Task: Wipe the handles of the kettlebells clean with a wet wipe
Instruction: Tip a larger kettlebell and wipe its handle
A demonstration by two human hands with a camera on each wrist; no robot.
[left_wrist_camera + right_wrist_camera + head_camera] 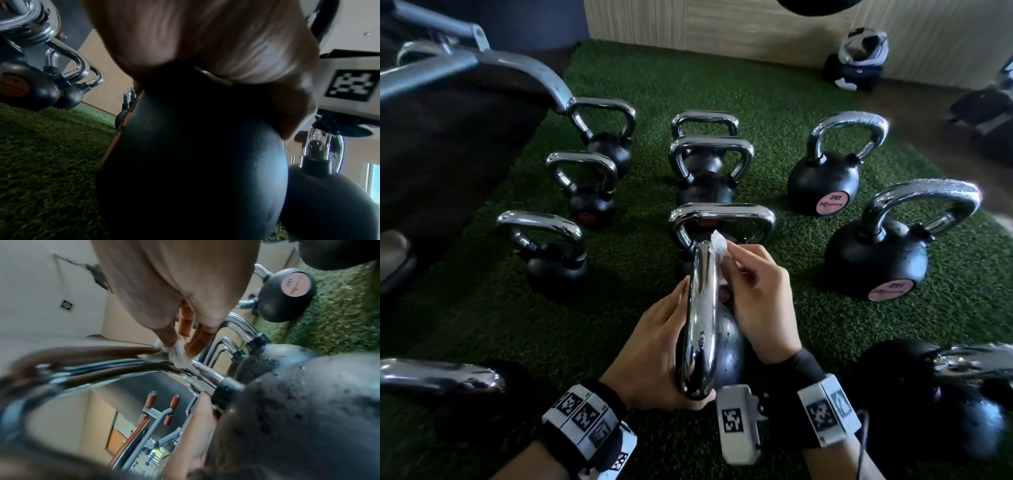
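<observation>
Hold: your left hand (654,346) curled its grip round the near end of the chrome loop handle (700,322) of the black round kettlebell (729,349), standing on green artificial turf (482,325) | Wipe: your right hand (758,301) pinched a small white wet wipe (719,245) against that handle's far end | Risk: the wet chrome could slip, tipping the bell onto kettlebells near it.

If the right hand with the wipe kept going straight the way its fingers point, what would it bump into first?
Probably the chrome handle of the next kettlebell, standing just beyond the wet wipe that the right hand pinches against the held handle. Depth is unclear; it might pass above.
</observation>
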